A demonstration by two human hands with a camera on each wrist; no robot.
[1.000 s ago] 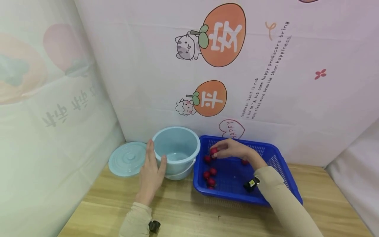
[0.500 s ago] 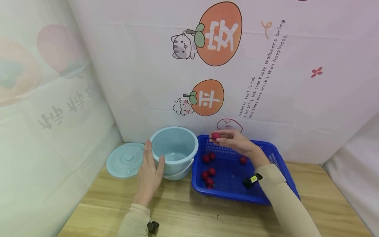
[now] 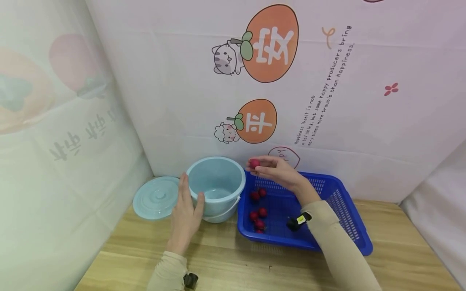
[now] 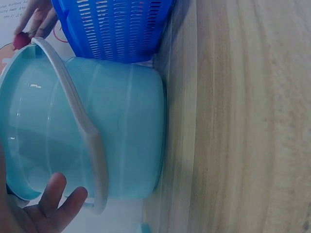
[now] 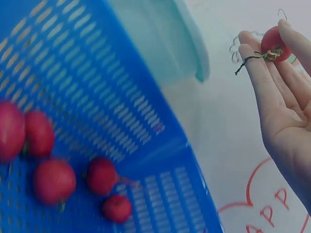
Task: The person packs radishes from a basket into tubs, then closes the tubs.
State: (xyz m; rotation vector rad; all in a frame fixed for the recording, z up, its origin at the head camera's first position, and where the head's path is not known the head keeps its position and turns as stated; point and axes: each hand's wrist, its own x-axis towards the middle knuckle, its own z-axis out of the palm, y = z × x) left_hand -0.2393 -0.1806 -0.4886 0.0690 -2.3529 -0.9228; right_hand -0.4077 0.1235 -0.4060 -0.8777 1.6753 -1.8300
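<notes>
My right hand (image 3: 278,171) pinches a small red radish (image 3: 254,163) between thumb and fingers, above the back left corner of the blue basket (image 3: 284,241). In the right wrist view, thin dark stems trail from that radish (image 5: 276,44). Several other radishes (image 3: 259,224) lie along the basket's left side. Just left of it stands a light blue bucket (image 3: 218,210), upright, with its handle hanging down at the front. My left hand (image 3: 185,216) rests at the bucket's left side near the rim, fingers straight and thumb apart. The part of the bucket's inside that shows holds nothing.
The bucket's round lid (image 3: 158,198) lies flat on the wooden table (image 3: 218,258), left of the bucket. A printed white cloth (image 3: 174,101) hangs close behind the bucket and basket, and more cloth (image 3: 65,182) closes off the left side.
My right hand has lifted the radish up out of the basket, then moved left with it toward the bucket. My left hand stays at the bucket.
</notes>
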